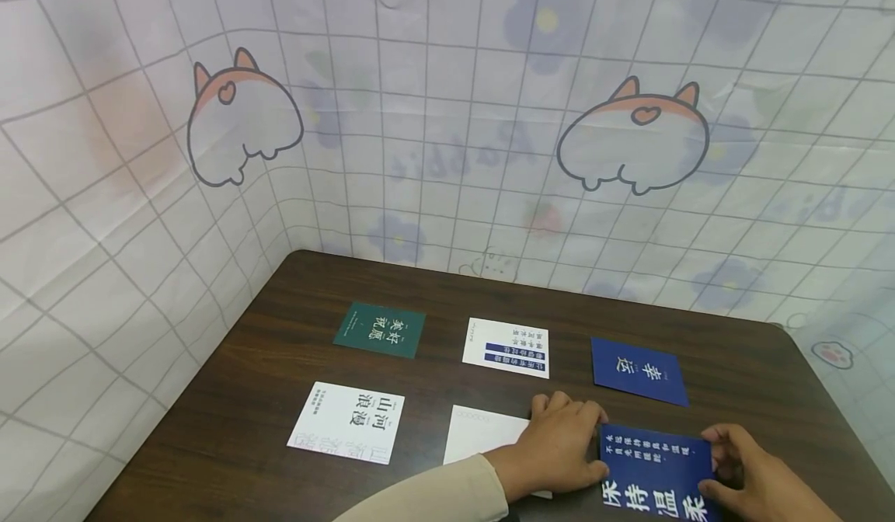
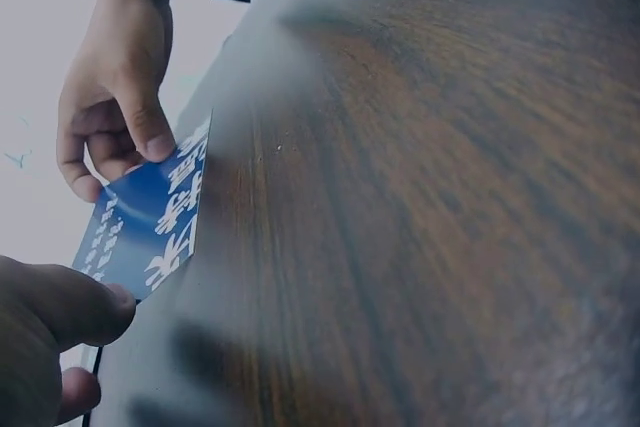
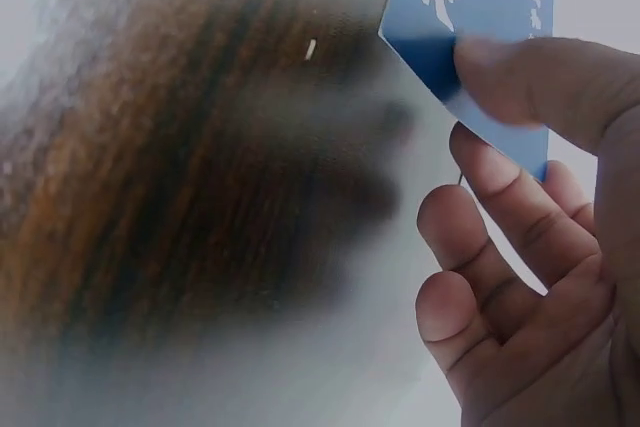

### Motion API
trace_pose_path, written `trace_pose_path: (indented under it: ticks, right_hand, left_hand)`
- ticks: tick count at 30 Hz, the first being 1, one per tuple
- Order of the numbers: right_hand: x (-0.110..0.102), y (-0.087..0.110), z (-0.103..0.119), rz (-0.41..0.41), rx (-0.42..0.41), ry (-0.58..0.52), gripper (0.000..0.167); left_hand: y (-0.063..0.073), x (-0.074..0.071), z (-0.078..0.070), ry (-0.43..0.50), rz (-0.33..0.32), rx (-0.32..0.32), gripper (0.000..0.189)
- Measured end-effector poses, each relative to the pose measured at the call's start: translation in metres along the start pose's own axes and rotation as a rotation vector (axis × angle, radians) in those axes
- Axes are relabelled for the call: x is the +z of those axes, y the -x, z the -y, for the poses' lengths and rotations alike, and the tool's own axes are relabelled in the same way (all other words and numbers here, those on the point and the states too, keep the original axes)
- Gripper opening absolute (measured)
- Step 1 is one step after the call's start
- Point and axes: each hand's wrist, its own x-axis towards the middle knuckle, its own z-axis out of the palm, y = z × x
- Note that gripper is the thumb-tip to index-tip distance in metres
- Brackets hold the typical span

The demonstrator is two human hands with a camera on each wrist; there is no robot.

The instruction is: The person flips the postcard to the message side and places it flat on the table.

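A blue postcard (image 1: 653, 468) with large white characters is between my two hands at the front right of the table. My right hand (image 1: 758, 475) pinches its right edge, the thumb (image 3: 500, 77) on the printed face and fingers behind. At the opposite edge my left hand (image 1: 559, 444) grips the card with thumb and fingers; the left wrist view shows this thumb (image 2: 85, 307) at the card's edge. The card looks tilted off the tabletop in the wrist views. Under my left forearm lies a mostly blank white postcard (image 1: 482, 433), partly covered.
Behind lie a green postcard (image 1: 381, 329), a white one with blue bands (image 1: 506, 347) and another blue one (image 1: 639, 370). A white postcard with black characters (image 1: 347, 422) is at the left. The dark wooden table (image 1: 231, 398) meets a patterned curtain (image 1: 447, 118).
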Motion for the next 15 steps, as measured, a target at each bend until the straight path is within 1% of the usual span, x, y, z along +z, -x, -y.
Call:
trace_pose_path:
  ticks: [7,10,15]
  right_hand:
    - [-0.0018,0.0019,-0.0002,-0.044,-0.025,-0.004,0.060]
    - [-0.0016,0.0030,-0.0006,-0.053,-0.042,-0.026,0.058]
    - [-0.0015,0.0041,0.0001,-0.075,-0.053,-0.032,0.053]
  left_hand:
    - [-0.0002,-0.0001,0.0018,0.091,-0.023,0.021,0.050]
    - [-0.0002,-0.0010,0.0022,0.105,-0.033,0.028,0.048]
    - [0.0002,-0.0031,0.0022,0.132,-0.036,0.021,0.049]
